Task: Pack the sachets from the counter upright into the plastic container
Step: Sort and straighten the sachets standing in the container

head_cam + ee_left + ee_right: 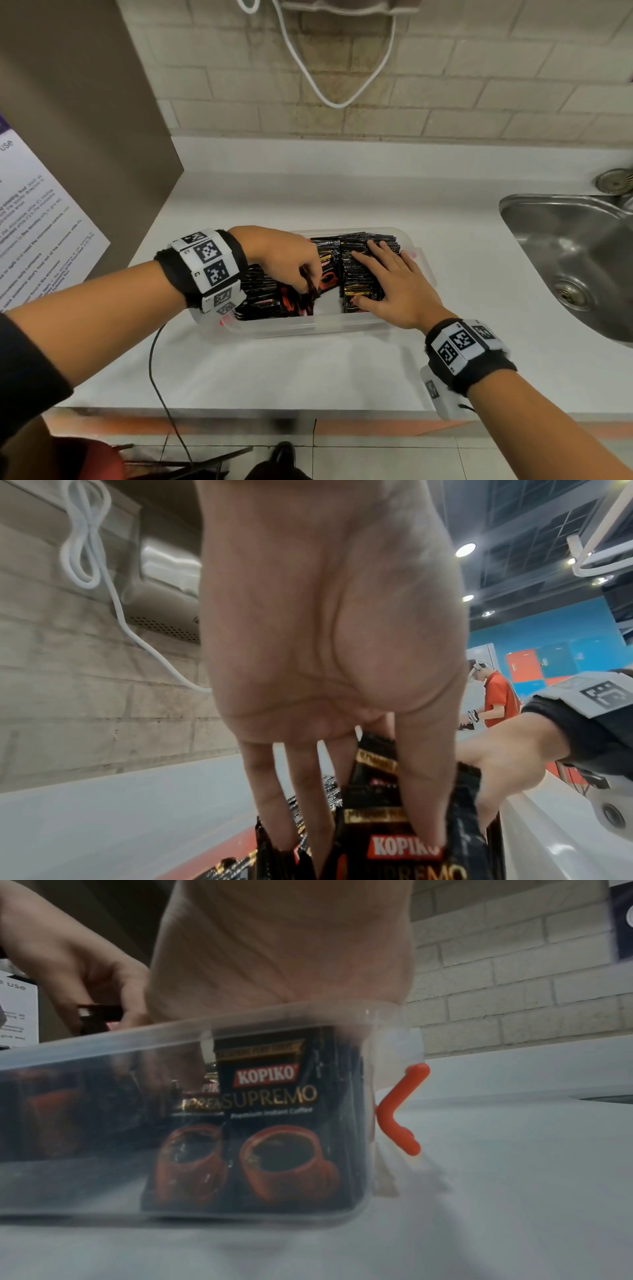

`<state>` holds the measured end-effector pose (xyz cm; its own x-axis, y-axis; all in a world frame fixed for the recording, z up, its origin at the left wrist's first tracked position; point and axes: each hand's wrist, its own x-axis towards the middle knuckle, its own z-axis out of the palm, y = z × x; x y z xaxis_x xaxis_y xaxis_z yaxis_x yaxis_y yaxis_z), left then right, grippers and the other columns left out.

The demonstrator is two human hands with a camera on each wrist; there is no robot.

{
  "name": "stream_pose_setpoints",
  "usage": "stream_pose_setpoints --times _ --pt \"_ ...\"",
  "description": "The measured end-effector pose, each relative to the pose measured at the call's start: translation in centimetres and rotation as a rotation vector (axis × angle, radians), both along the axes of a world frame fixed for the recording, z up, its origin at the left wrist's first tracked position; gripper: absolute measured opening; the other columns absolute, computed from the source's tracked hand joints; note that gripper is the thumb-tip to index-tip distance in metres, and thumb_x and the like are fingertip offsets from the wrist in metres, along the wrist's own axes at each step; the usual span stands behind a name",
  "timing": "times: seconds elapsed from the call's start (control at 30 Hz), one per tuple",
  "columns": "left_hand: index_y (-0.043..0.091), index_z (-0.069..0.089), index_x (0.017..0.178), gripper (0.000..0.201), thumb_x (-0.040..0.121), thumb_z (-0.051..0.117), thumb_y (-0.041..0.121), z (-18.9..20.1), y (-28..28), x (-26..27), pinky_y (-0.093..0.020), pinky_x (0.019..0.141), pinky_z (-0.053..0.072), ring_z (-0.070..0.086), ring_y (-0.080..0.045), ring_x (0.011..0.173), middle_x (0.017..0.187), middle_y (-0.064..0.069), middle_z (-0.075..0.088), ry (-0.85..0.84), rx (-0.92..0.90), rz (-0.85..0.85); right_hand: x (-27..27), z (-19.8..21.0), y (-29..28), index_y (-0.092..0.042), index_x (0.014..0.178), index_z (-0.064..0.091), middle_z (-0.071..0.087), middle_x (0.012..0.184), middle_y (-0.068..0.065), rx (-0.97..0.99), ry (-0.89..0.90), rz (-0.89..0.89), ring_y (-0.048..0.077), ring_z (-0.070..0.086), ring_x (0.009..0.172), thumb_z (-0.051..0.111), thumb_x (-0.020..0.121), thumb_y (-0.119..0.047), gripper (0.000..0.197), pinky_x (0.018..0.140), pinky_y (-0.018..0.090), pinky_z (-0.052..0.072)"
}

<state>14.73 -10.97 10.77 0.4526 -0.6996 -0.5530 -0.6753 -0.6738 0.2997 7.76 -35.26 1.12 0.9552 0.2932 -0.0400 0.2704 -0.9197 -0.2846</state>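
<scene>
A clear plastic container (308, 329) sits on the white counter (308, 185) with black Kopiko sachets standing in it. My right hand (387, 274) lies flat, fingers straight, on top of the upright row of sachets (356, 281) at the right end. My left hand (306, 284) reaches down into the middle and pinches a few sachets (310, 293) between thumb and fingers. More sachets (260, 301) fill the left end. The left wrist view shows my left hand (373, 831) pinching a Kopiko sachet (404, 850). Through the container wall (103, 1069) a Supremo sachet (274, 1096) faces the right wrist camera under my right hand (281, 947).
A steel sink (575, 260) lies right of the container. A brown cabinet side (85, 137) with a printed notice (34, 222) stands at the left. A white cable (325, 85) hangs on the brick wall. An orange clip (400, 1110) sticks out from the container's end.
</scene>
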Motion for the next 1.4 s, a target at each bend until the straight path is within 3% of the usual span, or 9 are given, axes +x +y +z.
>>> stream_pose_setpoints --times 0.17,0.3,0.47,0.53,0.67,0.93,1.13,1.3,1.4 --pt "0.024 0.073 0.093 0.005 0.088 0.073 0.023 -0.9 -0.3 -0.7 -0.030 0.074 0.046 0.059 -0.011 0.084 0.083 0.013 0.067 -0.188 -0.140 -0.049 0.0 -0.1 0.0 -0.043 0.158 0.013 0.000 0.169 -0.007 0.000 -0.002 -0.003 0.012 -0.009 0.154 0.055 0.090 -0.062 0.082 0.125 0.042 -0.005" --pt "0.028 0.077 0.102 0.018 0.084 0.077 0.032 -1.3 -0.1 -1.4 -0.028 0.086 0.050 0.063 -0.003 0.094 0.101 0.018 0.073 -0.044 -0.024 -0.071 0.0 0.0 0.1 -0.043 0.158 0.013 0.001 0.169 -0.007 0.001 -0.001 -0.006 0.012 -0.009 0.155 0.055 0.090 -0.061 0.082 0.125 0.042 -0.006" --pt "0.028 0.078 0.103 0.020 0.089 0.066 0.032 -0.2 -0.1 -0.8 -0.019 0.080 0.049 0.062 0.007 0.081 0.089 0.027 0.071 0.072 -0.015 0.014 0.0 0.1 0.1 -0.042 0.158 0.013 0.000 0.169 -0.006 -0.005 0.002 -0.001 0.013 -0.009 0.155 0.055 0.090 -0.062 0.082 0.125 0.043 -0.005" --pt "0.022 0.078 0.104 0.021 0.093 0.061 0.028 0.1 -0.3 -0.7 -0.021 0.078 0.049 0.060 0.001 0.070 0.081 0.020 0.072 0.056 -0.066 0.047 0.0 0.1 0.1 -0.042 0.158 0.013 0.000 0.169 -0.006 -0.007 0.000 0.000 0.013 -0.009 0.155 0.055 0.090 -0.062 0.082 0.125 0.042 -0.006" --pt "0.015 0.076 0.101 0.022 0.098 0.056 0.025 -0.1 -0.7 -0.3 -0.034 0.078 0.050 0.063 -0.021 0.082 0.091 -0.003 0.072 -0.067 -0.168 0.081 -0.1 0.2 0.1 -0.042 0.158 0.013 0.000 0.169 -0.007 -0.014 0.006 -0.004 0.013 -0.009 0.155 0.054 0.090 -0.062 0.081 0.125 0.042 -0.005" --pt "0.022 0.058 0.086 0.012 0.093 0.068 0.019 -2.9 -2.1 0.1 -0.026 0.064 0.037 0.054 -0.015 0.075 0.074 0.009 0.055 -0.290 -0.313 0.243 0.1 0.2 0.1 -0.043 0.158 0.011 -0.001 0.169 -0.006 -0.018 0.012 0.000 0.013 -0.010 0.154 0.053 0.090 -0.063 0.082 0.125 0.043 -0.006" --pt "0.013 0.052 0.085 0.014 0.090 0.064 0.007 -4.2 -2.8 0.4 -0.038 0.070 0.049 0.060 -0.028 0.086 0.093 -0.008 0.059 -0.418 -0.184 0.275 0.1 0.0 0.1 -0.042 0.158 0.011 -0.001 0.169 -0.006 -0.026 0.009 0.002 0.013 -0.010 0.155 0.053 0.089 -0.064 0.084 0.125 0.044 -0.004" --pt "0.016 0.049 0.096 0.013 0.095 0.062 0.016 -4.4 -3.4 0.9 -0.036 0.065 0.044 0.057 -0.027 0.082 0.100 -0.010 0.060 -0.548 -0.101 0.205 0.1 0.0 0.1 -0.042 0.158 0.013 0.000 0.169 -0.005 0.000 0.009 -0.002 0.014 -0.008 0.155 0.056 0.088 -0.062 0.084 0.125 0.044 -0.004" --pt "0.010 0.055 0.117 0.022 0.095 0.059 0.012 -5.3 -4.1 0.9 -0.036 0.064 0.041 0.060 -0.030 0.087 0.108 -0.011 0.058 -0.558 -0.078 0.156 0.0 -0.2 0.0 -0.041 0.158 0.014 0.000 0.169 -0.005 0.010 -0.010 0.005 0.014 -0.007 0.155 0.057 0.087 -0.062 0.085 0.125 0.044 -0.004"
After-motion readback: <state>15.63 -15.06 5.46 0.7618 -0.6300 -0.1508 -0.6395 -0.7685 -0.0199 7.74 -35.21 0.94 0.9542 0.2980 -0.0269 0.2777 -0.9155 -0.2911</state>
